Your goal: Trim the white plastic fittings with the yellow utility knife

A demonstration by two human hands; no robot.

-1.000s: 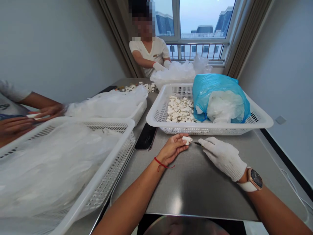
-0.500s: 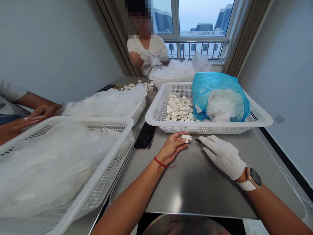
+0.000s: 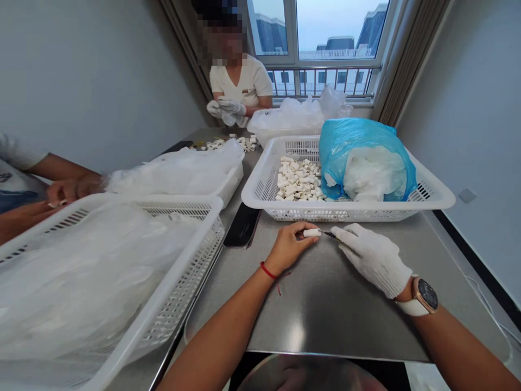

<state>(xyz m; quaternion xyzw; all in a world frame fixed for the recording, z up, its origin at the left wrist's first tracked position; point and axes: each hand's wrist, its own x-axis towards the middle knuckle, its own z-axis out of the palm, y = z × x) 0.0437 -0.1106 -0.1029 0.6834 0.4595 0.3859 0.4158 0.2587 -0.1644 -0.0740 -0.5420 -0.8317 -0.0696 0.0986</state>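
My bare left hand (image 3: 290, 247), with a red string at the wrist, pinches a small white tube (image 3: 312, 232) between thumb and fingers. The tube lies sideways just above the metal table, one end toward my right hand. My right hand (image 3: 366, 255), in a white knit glove, is closed on a slim dark-handled tool (image 3: 332, 235) with a thin metal tip. That tip meets the tube's right end; whether it is inside cannot be made out. Just beyond both hands, a white plastic basket (image 3: 345, 213) contains a pile of similar white tubes (image 3: 299, 179).
A blue plastic bag (image 3: 358, 130) fills the basket's right side. Left of my arm are a dark phone (image 3: 241, 225) and a basket (image 3: 163, 296) of clear plastic bags. One person (image 3: 242, 81) is across the table; another person's hands (image 3: 67, 193) are at left.
My left hand has turned over the tube, its fingers now curled behind it, and the tube lies more level. My right hand has barely moved. The person opposite has moved their gloved hands leftward.
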